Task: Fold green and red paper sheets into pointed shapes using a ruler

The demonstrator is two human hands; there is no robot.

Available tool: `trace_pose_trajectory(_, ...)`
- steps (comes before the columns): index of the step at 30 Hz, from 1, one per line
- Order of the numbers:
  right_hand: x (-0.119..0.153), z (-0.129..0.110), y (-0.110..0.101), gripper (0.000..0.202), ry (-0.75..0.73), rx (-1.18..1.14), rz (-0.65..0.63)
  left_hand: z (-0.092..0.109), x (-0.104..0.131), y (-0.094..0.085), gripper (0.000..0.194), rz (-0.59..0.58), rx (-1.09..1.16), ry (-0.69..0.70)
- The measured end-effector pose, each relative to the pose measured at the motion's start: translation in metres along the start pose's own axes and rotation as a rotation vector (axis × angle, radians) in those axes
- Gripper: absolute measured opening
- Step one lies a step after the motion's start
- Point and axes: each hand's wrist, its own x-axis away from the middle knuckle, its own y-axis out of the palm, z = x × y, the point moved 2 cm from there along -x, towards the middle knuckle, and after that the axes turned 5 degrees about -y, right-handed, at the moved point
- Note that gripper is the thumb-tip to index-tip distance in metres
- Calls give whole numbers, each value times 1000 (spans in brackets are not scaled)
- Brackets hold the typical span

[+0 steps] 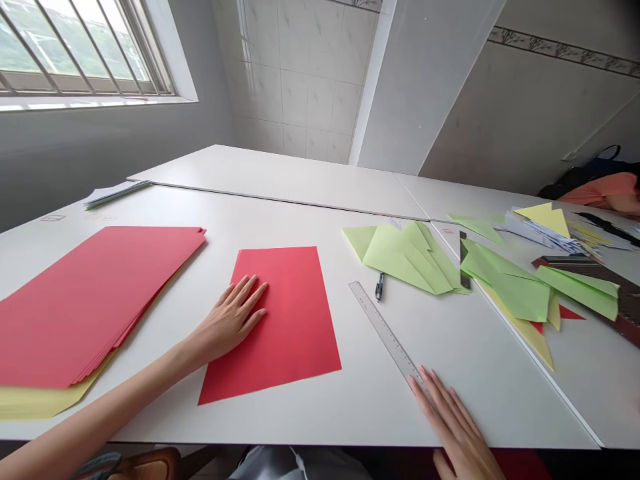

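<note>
My left hand [235, 317] lies flat with fingers spread on the left part of a red sheet of paper [295, 313]. At the lower right, my right hand [455, 427] is stretched out, its fingertips at the near end of a clear ruler [383, 323]. The ruler lies slantwise on the white table [280, 427]. Just beyond it lies a black pen [379, 287]. Farther back are light green folded papers [400, 257].
On the left, a stack of red paper [100, 300] rests over yellow paper [40, 403]. Further green pieces [510, 283], a dark wooden board [620, 320] and white papers [543, 233] lie at the right. A person's orange sleeve [600, 190] shows at the far right.
</note>
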Motion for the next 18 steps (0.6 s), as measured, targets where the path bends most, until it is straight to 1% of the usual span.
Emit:
trace_pose_trajectory(5,8,6,-2,100,15,-91,8,4,4,-7,66,-31,-1,20)
trace_pose_trajectory(9,14,14,-3,92,20,-227,10,3,2,-10,65,-48,3,35)
trace_pose_trajectory(13,21,20,-6,80,77,-371,49,6,1,-10,66,-42,12,31)
trace_pose_trajectory(15,25,21,-5,75,119,-428,78,18,8,-11,68,-32,14,43)
trace_pose_trajectory(16,26,22,-4,72,141,-447,93,27,14,-12,70,-29,16,63)
trace_pose_trajectory(18,26,23,-2,68,170,-472,126,53,33,-14,83,-54,27,167)
